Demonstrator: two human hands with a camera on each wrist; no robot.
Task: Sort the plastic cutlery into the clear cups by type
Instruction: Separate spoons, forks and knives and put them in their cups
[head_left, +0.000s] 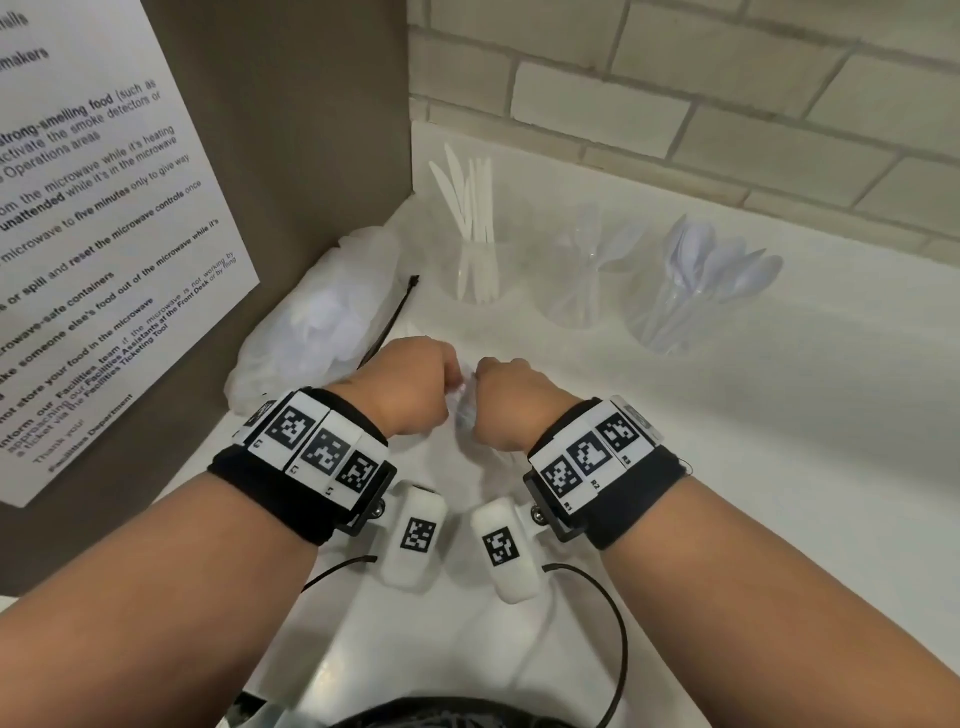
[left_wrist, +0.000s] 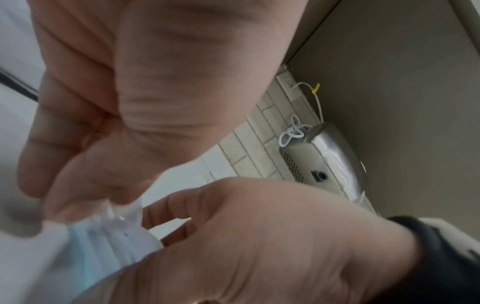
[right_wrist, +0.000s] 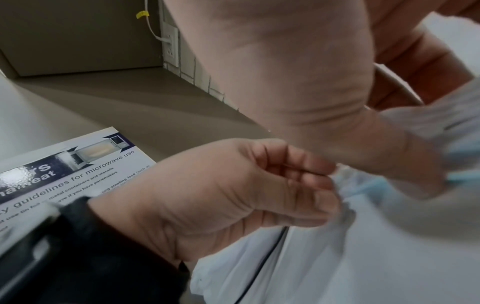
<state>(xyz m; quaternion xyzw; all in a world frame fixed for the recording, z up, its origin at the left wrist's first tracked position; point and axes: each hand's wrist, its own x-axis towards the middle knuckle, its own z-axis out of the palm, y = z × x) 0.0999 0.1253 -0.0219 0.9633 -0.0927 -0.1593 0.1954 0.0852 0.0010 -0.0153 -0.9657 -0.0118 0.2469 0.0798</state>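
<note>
Both hands meet low over the white counter (head_left: 779, 415). My left hand (head_left: 410, 384) and right hand (head_left: 511, 400) each pinch the crumpled top of a clear plastic wrapper (head_left: 465, 405) between them. The left wrist view shows the left hand (left_wrist: 78, 205) and right hand (left_wrist: 166, 222) on the wrapper (left_wrist: 116, 218); the right wrist view shows the right hand (right_wrist: 415, 168), left hand (right_wrist: 306, 185) and wrapper (right_wrist: 348, 185). What the wrapper holds is blurred. Behind stand three clear cups: one with white knives (head_left: 475, 275), a middle one with clear cutlery (head_left: 576, 291), a right one with spoons (head_left: 670, 306).
A crumpled plastic bag (head_left: 322, 322) lies in the left corner with a black zip tie (head_left: 395, 312) beside it. A printed microwave notice (head_left: 104, 234) hangs on the brown panel at left. A brick wall (head_left: 727, 104) backs the counter.
</note>
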